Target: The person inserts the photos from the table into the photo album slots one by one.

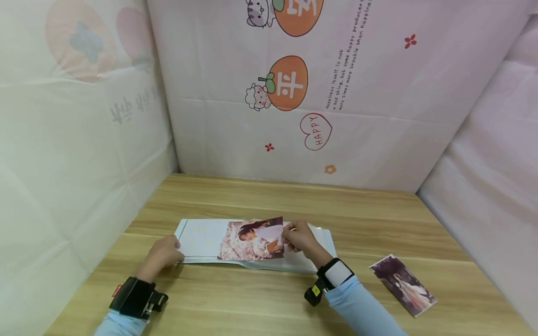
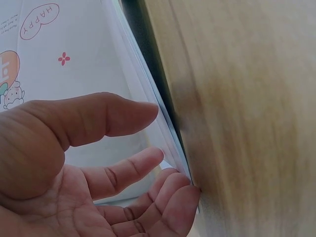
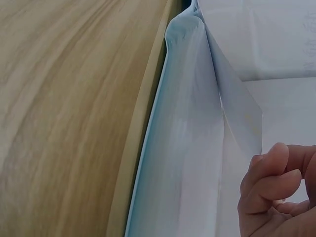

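An open photo album with white pages and a pale blue edge lies on the table. My left hand grips it at its left end; in the left wrist view the thumb and curled fingers meet the page edges. Over the album's middle is a photo of a person among pink blossoms, tilted up toward its right side. My right hand pinches that photo's right edge between thumb and fingers. In the right wrist view, the right hand appears beyond the album's thick stack of pages.
A second photo, dark with a figure in a pale dress, lies on the wooden table to the right of the album. Printed white cloth hangs behind the table and along both sides.
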Demonstrator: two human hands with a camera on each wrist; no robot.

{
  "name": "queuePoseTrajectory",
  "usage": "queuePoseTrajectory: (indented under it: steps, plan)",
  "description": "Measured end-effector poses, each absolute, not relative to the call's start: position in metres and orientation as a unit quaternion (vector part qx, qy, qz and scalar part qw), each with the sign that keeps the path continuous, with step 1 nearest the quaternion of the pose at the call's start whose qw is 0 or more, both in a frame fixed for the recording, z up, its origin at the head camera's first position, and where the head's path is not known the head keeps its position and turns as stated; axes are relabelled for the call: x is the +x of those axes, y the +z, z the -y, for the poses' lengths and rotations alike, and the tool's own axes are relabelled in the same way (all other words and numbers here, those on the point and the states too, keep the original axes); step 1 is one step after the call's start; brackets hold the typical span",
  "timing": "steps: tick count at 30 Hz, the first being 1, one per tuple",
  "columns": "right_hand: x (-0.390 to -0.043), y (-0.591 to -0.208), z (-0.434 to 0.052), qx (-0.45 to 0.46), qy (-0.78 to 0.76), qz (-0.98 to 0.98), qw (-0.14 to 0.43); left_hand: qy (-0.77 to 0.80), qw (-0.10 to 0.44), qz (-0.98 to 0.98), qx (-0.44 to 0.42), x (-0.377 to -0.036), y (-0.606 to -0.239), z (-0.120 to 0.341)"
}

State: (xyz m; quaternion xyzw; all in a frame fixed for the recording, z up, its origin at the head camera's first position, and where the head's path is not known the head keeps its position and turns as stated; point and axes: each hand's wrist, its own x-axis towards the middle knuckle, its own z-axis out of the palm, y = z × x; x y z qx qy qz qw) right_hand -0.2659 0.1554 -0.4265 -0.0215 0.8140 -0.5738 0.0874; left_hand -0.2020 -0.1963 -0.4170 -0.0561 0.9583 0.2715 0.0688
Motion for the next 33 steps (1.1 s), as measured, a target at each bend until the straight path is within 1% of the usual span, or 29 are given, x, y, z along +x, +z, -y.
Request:
queuePoseTrajectory:
  steps: [14,23,33]
  plan:
    - [-0.266,-0.430,-0.142,-0.033,-0.574,-0.813,0.094,0.264,0.071,-0.960,-0.056,-0.207,-0.419,0.199]
    - [-0.264,-0.432,-0.131,-0.014,-0.579,-0.809,0.106,0.264,0.067,-0.961,-0.055,-0.206,-0.421,0.199]
    - [-0.265,-0.438,-0.120,-0.034,-0.576,-0.809,0.109,0.274,0.075,-0.957,-0.061,-0.206,-0.421,0.199]
